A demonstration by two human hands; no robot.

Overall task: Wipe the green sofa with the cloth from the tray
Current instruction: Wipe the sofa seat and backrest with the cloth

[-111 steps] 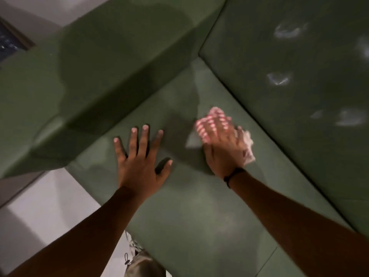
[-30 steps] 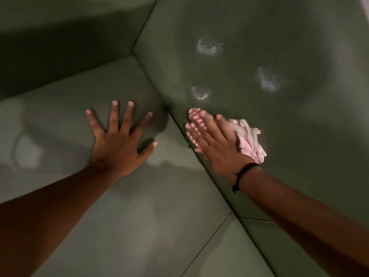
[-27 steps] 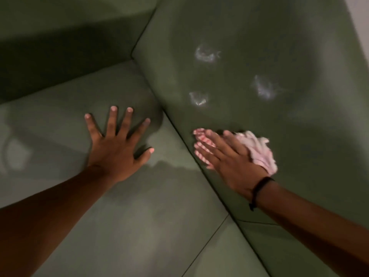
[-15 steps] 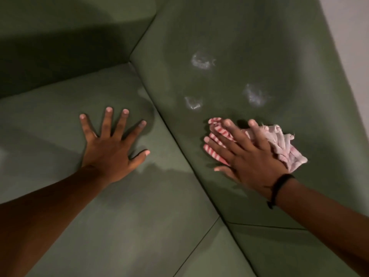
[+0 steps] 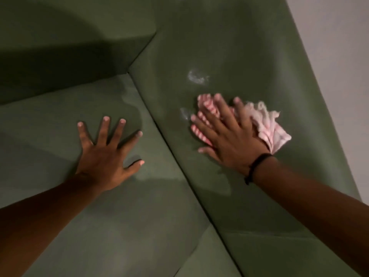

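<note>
My right hand [image 5: 227, 134] presses a crumpled pink-and-white striped cloth [image 5: 267, 126] flat against the green sofa's backrest [image 5: 249, 56]. The cloth bulges out to the right of the palm, and striped folds show between the fingers. A whitish smear [image 5: 196, 76] sits on the backrest just above the fingers, and a fainter one [image 5: 184, 114] lies at their left. My left hand [image 5: 105, 154] rests flat on the seat cushion [image 5: 60, 116] with fingers spread, holding nothing.
The sofa's armrest [image 5: 69, 41] rises at the upper left, in shadow. A seam [image 5: 191, 254] between two seat cushions runs at the bottom centre. A pale wall [image 5: 339, 56] shows beyond the backrest's right edge.
My right hand has slid the cloth up the backrest onto the right-hand smear, now covered, and reaches the lower-left one. My left hand has stayed planted on the seat.
</note>
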